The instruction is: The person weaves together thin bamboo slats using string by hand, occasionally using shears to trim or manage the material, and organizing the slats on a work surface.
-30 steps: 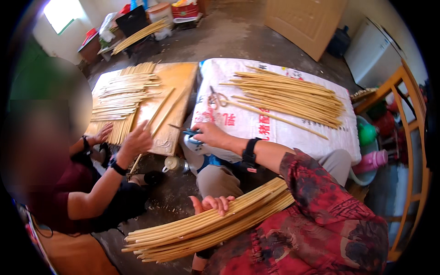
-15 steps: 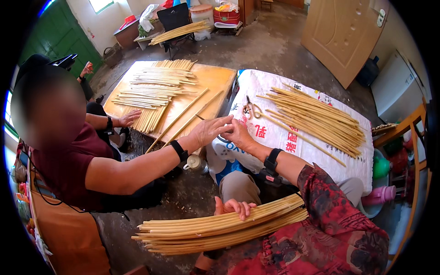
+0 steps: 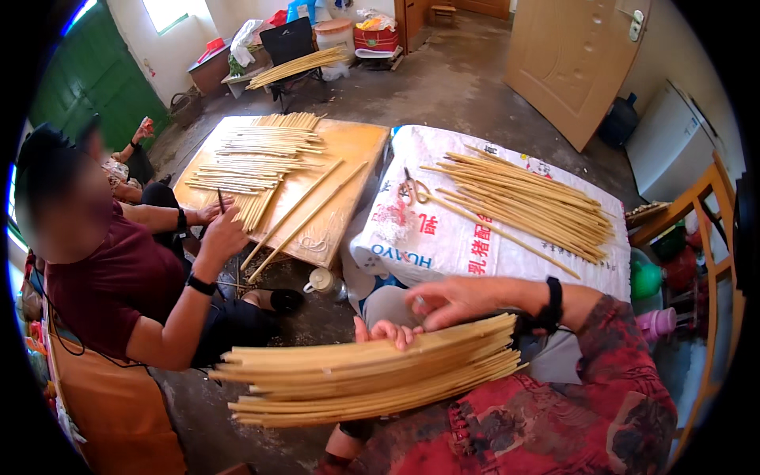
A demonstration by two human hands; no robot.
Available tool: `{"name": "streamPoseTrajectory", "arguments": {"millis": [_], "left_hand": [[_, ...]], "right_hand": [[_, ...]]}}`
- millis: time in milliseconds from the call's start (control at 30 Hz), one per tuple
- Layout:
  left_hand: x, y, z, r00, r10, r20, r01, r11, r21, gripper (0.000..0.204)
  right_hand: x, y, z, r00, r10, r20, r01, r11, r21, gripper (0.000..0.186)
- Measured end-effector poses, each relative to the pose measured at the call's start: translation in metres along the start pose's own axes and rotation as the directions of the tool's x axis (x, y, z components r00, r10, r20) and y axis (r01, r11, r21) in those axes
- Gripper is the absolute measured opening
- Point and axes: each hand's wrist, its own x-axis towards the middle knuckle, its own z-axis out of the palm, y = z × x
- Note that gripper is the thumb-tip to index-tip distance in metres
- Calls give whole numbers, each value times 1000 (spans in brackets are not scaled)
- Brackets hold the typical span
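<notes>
A thick bundle of pale peeled sticks [image 3: 372,376] lies across my lap, its upper sticks smeared by motion. My left hand [image 3: 388,332] is wrapped round it from below, with the fingertips over the far edge and the palm hidden. Just above the bundle, beside those fingertips, is my right hand [image 3: 453,302], fingers bent and somewhat apart. Nothing shows in it. Beyond my knee, more sticks [image 3: 526,207] lie in a loose pile on a table covered with a white printed sack [image 3: 443,257]. Scissors [image 3: 412,188] rest left of that pile.
At left a co-worker in a dark red shirt [image 3: 127,261] holds a thin dark tool [image 3: 220,199] over sticks on a wooden table [image 3: 348,186]. A lidded glass jar [image 3: 326,282] stands on the floor. Behind are a chair [image 3: 289,47] bearing sticks and a door [image 3: 574,71].
My right hand has drawn back from the co-worker's hand to the bundle. The co-worker's hand has moved back left, now with the dark tool. The bundle has shifted slightly.
</notes>
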Motion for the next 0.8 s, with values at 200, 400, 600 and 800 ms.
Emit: {"name": "streamPoseTrajectory", "arguments": {"millis": [200, 400, 600, 800], "left_hand": [[31, 3, 63, 989, -124, -82, 127, 991, 34, 54], [59, 22, 71, 993, -47, 109, 43, 998, 40, 44], [52, 81, -61, 859, 186, -478, 3, 931, 366, 57], [-1, 89, -125, 856, 414, -309, -333, 900, 283, 68]], "right_hand": [[-103, 54, 28, 961, 28, -273, -116, 943, -313, 86], [-110, 29, 43, 893, 206, -401, -242, 969, -41, 62], [-84, 7, 33, 825, 107, -555, -21, 987, 159, 51], [-21, -35, 7, 879, 20, -476, 57, 988, 146, 42]]}}
